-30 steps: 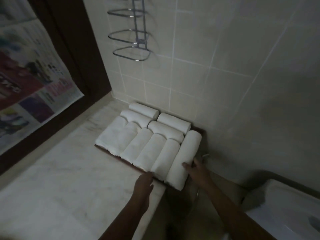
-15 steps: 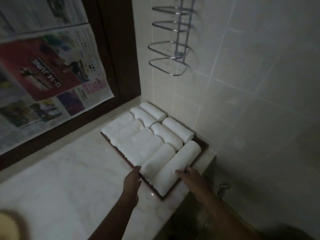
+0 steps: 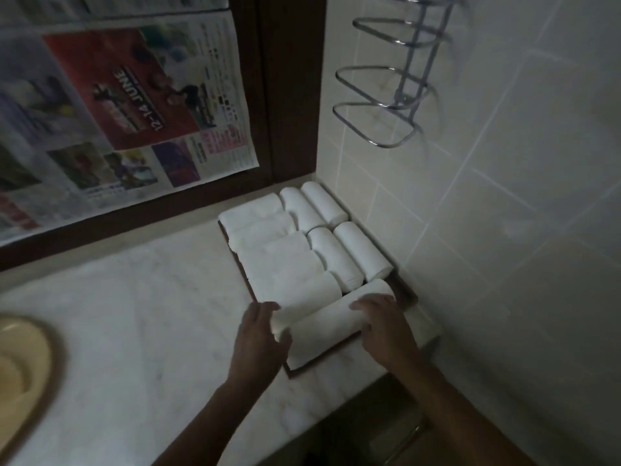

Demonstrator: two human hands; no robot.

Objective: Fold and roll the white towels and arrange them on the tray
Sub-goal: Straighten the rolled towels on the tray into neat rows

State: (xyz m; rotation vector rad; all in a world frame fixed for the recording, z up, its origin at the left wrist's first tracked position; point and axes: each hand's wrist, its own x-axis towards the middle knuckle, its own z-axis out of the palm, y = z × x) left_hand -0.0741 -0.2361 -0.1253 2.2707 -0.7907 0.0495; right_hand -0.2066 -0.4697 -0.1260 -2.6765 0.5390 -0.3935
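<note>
Rolled towels (image 3: 295, 264) packed on tray (image 3: 408, 294), in counter (image 3: 134, 331) corner; basin (image 3: 23, 361) far left.

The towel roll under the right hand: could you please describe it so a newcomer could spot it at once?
On the marble counter, a dark tray sits in the corner by the tiled wall, packed with white towel rolls. It is the long roll along the tray's nearest edge. Alone among them, it has the right hand resting on top.
</note>
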